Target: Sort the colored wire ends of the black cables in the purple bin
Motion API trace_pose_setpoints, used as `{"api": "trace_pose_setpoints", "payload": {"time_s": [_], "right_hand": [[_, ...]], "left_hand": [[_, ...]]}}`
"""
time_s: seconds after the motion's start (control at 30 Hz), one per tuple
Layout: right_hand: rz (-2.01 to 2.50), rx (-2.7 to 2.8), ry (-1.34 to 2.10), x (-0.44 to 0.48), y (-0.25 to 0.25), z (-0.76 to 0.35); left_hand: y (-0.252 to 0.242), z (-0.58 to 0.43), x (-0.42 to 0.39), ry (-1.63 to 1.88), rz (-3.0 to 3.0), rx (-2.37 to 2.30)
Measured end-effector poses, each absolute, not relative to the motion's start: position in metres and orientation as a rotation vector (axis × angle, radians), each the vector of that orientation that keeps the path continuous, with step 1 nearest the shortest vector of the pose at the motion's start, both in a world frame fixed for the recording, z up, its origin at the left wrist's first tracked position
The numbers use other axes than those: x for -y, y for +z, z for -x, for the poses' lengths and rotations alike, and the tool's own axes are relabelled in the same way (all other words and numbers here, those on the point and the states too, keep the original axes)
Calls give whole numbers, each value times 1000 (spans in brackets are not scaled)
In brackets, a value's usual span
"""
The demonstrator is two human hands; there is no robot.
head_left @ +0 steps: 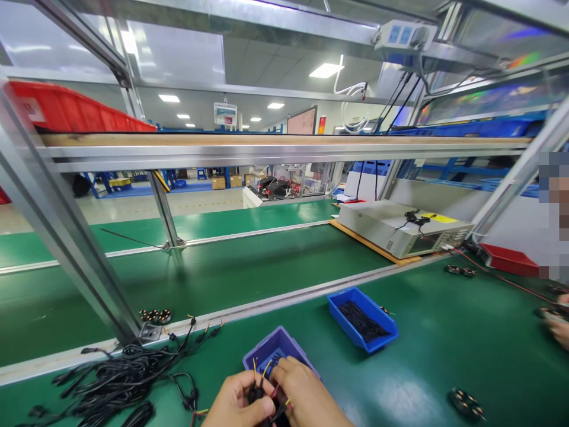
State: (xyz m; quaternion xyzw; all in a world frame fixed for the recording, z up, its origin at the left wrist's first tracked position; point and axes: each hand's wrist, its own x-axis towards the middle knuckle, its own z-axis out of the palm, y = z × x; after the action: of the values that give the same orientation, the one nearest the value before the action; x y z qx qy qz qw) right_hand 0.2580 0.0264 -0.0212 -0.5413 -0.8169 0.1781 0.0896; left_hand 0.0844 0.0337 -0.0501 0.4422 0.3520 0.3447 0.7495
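Note:
My left hand [240,400] is closed around black cables [256,392] whose stripped ends show thin red and yellow wires pointing up. Close beside it, my right hand [304,388] has its fingers curled over the front of a purple bin [249,359]. What its fingertips pinch is hidden. More red and yellow wire ends stick out below the right hand. Dark small pieces lie inside the purple bin. To the left spreads a tangled pile of black cables [128,379], some with bare coloured wire ends.
A blue bin [386,343] of black pieces stands right of centre. Round parts with copper-coloured spots [466,404] lie front right, others [155,316] by the left post. A grey instrument [400,228] sits behind. Another person's hand [558,329] is at the right edge.

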Motion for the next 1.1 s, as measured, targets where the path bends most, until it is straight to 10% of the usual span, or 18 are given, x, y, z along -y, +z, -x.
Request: {"api": "trace_pose_setpoints", "payload": {"time_s": [1.1], "right_hand": [[1037, 2018, 583, -17, 4, -273]], "left_hand": [[-51, -87, -23, 909, -1133, -972]]}}
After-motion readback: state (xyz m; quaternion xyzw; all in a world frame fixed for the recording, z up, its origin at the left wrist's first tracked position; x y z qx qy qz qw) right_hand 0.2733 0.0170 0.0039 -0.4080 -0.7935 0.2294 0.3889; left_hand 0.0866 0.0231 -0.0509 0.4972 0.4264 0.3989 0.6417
